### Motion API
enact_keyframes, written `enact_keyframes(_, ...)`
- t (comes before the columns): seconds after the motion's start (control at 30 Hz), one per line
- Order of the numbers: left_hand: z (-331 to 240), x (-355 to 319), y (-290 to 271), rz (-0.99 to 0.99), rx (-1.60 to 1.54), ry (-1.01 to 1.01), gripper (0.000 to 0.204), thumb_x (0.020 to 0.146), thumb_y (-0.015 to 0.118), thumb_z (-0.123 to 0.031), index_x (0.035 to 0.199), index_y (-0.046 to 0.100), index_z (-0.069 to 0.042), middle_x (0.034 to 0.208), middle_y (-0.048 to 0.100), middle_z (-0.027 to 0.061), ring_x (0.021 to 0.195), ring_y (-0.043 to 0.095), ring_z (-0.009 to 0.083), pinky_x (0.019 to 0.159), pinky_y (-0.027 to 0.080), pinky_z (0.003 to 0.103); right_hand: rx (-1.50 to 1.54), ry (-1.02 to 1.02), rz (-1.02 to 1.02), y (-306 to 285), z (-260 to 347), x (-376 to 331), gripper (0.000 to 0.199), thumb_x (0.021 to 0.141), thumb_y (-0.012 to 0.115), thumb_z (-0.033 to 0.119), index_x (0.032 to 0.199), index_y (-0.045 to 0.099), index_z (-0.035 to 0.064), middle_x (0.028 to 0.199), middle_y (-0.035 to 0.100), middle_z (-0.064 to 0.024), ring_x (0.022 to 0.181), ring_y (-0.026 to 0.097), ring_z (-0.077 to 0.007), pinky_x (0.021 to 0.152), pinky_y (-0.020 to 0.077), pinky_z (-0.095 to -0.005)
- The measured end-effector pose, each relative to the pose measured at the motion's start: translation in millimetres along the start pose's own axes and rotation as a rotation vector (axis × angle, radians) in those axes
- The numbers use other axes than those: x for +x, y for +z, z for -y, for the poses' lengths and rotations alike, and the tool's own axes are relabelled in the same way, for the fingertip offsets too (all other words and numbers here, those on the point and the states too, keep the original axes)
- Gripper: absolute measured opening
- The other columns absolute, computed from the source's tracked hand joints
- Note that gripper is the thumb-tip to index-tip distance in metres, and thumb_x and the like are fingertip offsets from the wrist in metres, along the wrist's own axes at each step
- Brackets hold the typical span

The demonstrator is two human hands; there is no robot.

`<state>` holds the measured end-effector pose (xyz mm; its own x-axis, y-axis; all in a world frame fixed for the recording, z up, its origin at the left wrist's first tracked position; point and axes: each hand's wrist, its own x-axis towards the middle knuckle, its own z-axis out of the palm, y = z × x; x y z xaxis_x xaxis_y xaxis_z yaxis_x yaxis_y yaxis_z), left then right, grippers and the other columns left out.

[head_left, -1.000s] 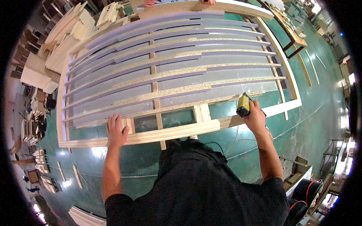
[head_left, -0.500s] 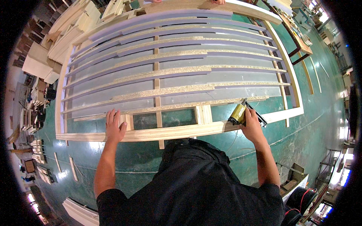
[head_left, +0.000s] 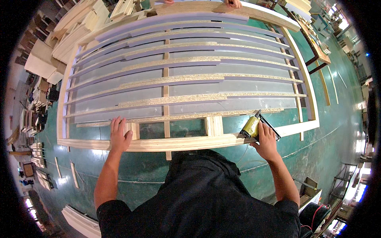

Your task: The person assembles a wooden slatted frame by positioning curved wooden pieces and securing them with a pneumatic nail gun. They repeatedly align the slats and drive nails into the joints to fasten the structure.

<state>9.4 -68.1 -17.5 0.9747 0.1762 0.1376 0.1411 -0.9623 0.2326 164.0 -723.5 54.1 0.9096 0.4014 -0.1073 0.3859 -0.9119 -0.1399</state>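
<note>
In the head view, a large wooden framework (head_left: 186,143) filled the middle of the picture, its pale front rail running from center left to center right above the person's black shirt (head_left: 222,194). At center left, the left hand (head_left: 120,135) lay over that rail, fingers extended and thumb spread, beside a short block (head_left: 135,130); it was wrapped around nothing. Right of center, the right hand (head_left: 266,142) was curled around a yellow-green nail gun (head_left: 251,126), whose nose end stood at or just over the rail; whether the two touched could not be told. A thin hose (head_left: 243,154) showed below the tool. The nail gun looked hard-shelled and dense, likely front-heavy, and best held by its handle, where the fingers already were, with slack left in the hose. The framework, spanned by long slats (head_left: 172,81) on edge, looked stiff along its rails but heavy and awkward as a whole, probably a load for two people gripping opposite rails. The slats, thin and apparently of particleboard, seemed likelier to chip or flex, and made poor handholds. A second short block (head_left: 214,126) stood right of center against the rail, while a co-worker's hands (head_left: 233,3) rested at the top edge.
</note>
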Motion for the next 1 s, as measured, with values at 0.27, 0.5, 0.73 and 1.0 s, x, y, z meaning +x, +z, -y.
enact_keyframes(0.27, -1.1, -0.6, -2.2, 0.011, -0.019, 0.007, 0.069, 0.091, 0.073, -0.025, 0.153, 0.051, -0.006, 0.162, 0.041, 0.02, 0.152, 0.034, 0.0455, 0.123, 0.035, 0.055, 0.02, -0.008, 0.021, 0.3, -0.3, 2.5, 0.119, 0.067, 0.096, 0.025, 0.163, 0.029, 0.0011, 0.153, 0.047, -0.0189, 0.137, 0.048, -0.0413, 0.113, 0.0404, -0.0519)
enact_keyframes(0.5, -3.1, -1.0, -3.6, 0.009, -0.025, 0.01, 0.07, 0.09, 0.074, -0.024, 0.153, 0.05, -0.005, 0.161, 0.042, 0.0203, 0.151, 0.035, 0.0458, 0.122, 0.035, 0.056, 0.027, -0.023, 0.026, 3.5, -3.1, 4.5, 0.121, 0.069, 0.096, 0.025, 0.163, 0.025, -0.0004, 0.154, 0.046, -0.0211, 0.138, 0.051, -0.0411, 0.112, 0.0424, -0.0519)
enact_keyframes(0.73, -1.4, -2.4, -3.8, 0.041, -0.043, -0.008, 0.072, 0.091, 0.071, -0.016, 0.157, 0.045, -0.005, 0.165, 0.037, 0.0224, 0.155, 0.03, 0.0449, 0.127, 0.03, 0.055, 0.033, -0.007, 0.076, -0.5, -1.1, 6.6, 0.122, 0.069, 0.096, 0.024, 0.164, 0.024, 0.0, 0.155, 0.046, -0.0214, 0.139, 0.051, -0.0414, 0.112, 0.0416, -0.0519)
enact_keyframes(1.0, -4.8, -0.9, -4.4, 0.007, -0.018, -0.007, 0.069, 0.091, 0.073, -0.025, 0.153, 0.05, -0.006, 0.16, 0.043, 0.0199, 0.152, 0.033, 0.0451, 0.122, 0.035, 0.055, 0.038, -0.006, 0.063, 1.4, -1.6, 6.4, 0.122, 0.068, 0.097, 0.025, 0.164, 0.024, 0.0001, 0.156, 0.046, -0.021, 0.141, 0.05, -0.0406, 0.114, 0.0402, -0.0521)
